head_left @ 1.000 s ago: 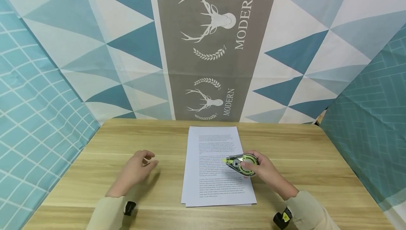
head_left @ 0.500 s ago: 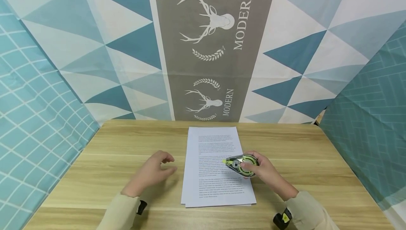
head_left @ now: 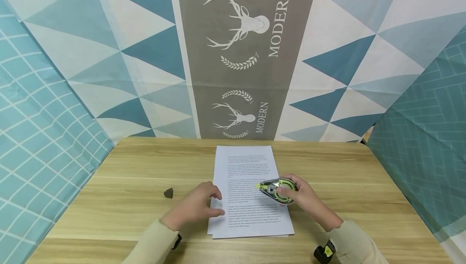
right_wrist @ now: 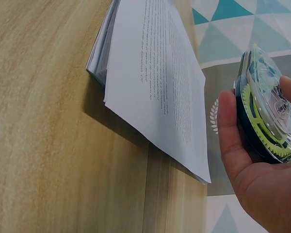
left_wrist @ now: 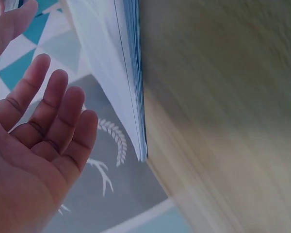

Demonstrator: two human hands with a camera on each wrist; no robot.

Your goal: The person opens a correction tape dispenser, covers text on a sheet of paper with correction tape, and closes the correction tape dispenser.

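Observation:
My right hand [head_left: 303,199] grips a correction tape dispenser [head_left: 278,190] with a clear case and lime-green wheels, its thumb pressed on the upper side. The green tip points left, above a stack of printed paper [head_left: 242,167]. In the right wrist view the correction tape [right_wrist: 264,121] sits between thumb and fingers. My left hand [head_left: 198,205] holds nothing; thumb and fingers are spread apart at the stack's left edge. The left wrist view shows its bare palm [left_wrist: 24,170] beside the paper. A small dark grey piece [head_left: 168,193], shaped like a cap, lies on the table left of that hand.
The wooden table [head_left: 346,171] reaches back to a wall cloth [head_left: 251,74] with deer heads and triangles. Blue-green patterned cloths hang at the left [head_left: 47,134] and right [head_left: 429,122]. The paper stack is slightly uneven at its edges.
My left hand has moved right to the paper's edge, and the small dark piece on the table has come into view where the hand was. The right hand and correction tape have stayed put.

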